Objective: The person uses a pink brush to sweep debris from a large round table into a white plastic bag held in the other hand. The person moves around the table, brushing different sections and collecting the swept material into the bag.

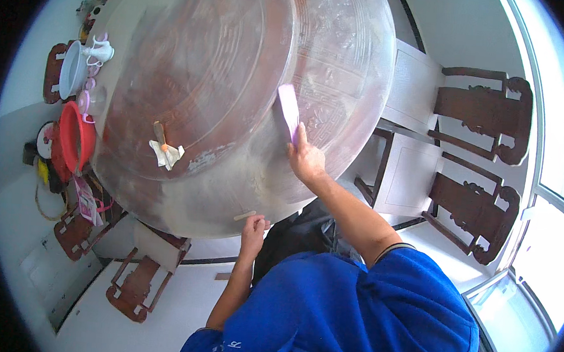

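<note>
My right hand [307,160] grips the handle end of a flat pinkish-white tool [289,105], perhaps a brush or scraper. The tool reaches over the carved surface of a round dark-red wooden table [335,92], beside the edge of its raised round centre [210,75]. A pale dusty film covers much of the wood. At the near rim of the table is my left hand [254,227], its fingers curled beside a small pale strip [244,216]; whether they touch it is unclear. On the raised centre lies a wooden-handled tool [159,132] against a crumpled off-white cloth or paper [166,154].
Carved wooden chairs [480,108] stand to the right, and another chair [135,283] is at the lower left. Beyond the table's left edge are a red plastic basin [77,137], a pale blue basin [73,70] and a white teapot-like vessel [100,51].
</note>
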Motion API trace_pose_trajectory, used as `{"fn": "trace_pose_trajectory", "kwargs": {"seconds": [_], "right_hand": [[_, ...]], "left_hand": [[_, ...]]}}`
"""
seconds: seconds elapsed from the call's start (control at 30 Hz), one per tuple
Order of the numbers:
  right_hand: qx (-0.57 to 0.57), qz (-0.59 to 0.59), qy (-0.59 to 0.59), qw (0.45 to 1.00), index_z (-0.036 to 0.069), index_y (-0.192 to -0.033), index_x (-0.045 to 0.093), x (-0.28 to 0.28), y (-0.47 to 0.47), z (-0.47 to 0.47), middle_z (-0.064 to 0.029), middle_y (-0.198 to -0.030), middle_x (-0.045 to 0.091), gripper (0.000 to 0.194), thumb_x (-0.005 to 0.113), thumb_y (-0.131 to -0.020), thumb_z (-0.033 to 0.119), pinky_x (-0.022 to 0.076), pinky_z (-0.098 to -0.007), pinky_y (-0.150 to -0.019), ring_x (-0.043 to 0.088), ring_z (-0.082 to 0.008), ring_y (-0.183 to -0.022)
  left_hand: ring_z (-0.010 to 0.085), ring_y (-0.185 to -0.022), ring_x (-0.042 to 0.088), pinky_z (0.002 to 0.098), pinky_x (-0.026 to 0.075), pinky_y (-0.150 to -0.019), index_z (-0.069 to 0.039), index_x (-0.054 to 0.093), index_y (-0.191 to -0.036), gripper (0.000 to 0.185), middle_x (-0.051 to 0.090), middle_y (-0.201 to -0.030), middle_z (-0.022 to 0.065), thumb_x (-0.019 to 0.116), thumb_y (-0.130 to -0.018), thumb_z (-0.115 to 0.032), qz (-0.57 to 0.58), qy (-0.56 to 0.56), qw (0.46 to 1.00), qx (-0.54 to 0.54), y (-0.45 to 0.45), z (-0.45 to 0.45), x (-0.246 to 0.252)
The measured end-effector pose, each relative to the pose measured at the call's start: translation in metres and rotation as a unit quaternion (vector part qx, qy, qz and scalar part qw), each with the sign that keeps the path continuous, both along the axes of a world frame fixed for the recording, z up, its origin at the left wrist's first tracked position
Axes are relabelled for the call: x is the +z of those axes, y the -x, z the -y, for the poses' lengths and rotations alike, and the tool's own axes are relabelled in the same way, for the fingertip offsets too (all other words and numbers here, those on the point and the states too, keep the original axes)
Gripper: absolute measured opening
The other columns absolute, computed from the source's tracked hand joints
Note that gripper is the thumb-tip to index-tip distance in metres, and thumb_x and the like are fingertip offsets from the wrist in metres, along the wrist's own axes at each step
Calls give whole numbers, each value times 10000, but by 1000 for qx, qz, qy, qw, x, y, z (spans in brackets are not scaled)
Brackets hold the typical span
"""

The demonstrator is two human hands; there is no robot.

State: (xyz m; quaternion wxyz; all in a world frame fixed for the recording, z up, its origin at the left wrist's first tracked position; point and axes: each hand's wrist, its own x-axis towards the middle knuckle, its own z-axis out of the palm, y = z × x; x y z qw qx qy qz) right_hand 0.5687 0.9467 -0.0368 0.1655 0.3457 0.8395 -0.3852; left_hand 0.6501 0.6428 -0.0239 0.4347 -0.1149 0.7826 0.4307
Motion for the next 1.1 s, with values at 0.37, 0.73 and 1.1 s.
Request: {"fn": "trace_pose_trajectory", "kwargs": {"seconds": [0.37, 0.73, 1.1], "right_hand": [[-102, -110, -316, 937, 150, -1418, 516, -33, 34, -332, -242, -1006, 724, 490, 585, -966, 327, 570, -533, -765, 714, -427, -891], [284, -183, -143, 930, 228, -1553, 382, -35, -21, -264, -209, -1087, 706, 643, 575, -946, 141, 596, -485, -774, 727, -369, -896], [254, -133, -181, 941, 183, -1531, 419, -71, 67, -309, -151, -1135, 729, 609, 631, -962, 233, 606, -460, -730, 738, -340, -862]], "left_hand": [[205, -946, 716, 347, 540, -824, -5, 571, -1230, 267, 735, -1070, 137, 531, -1044, -192, 17, 34, 999, 0, -6, -22, -15], [191, -923, 713, 319, 547, -839, 14, 578, -1204, 234, 734, -1035, 134, 530, -1041, -146, 37, 18, 999, 12, 3, -112, 3], [199, -948, 704, 334, 550, -873, 6, 580, -1214, 235, 729, -1049, 141, 532, -1039, -142, 30, 51, 998, 2, 13, -142, 17]]}}
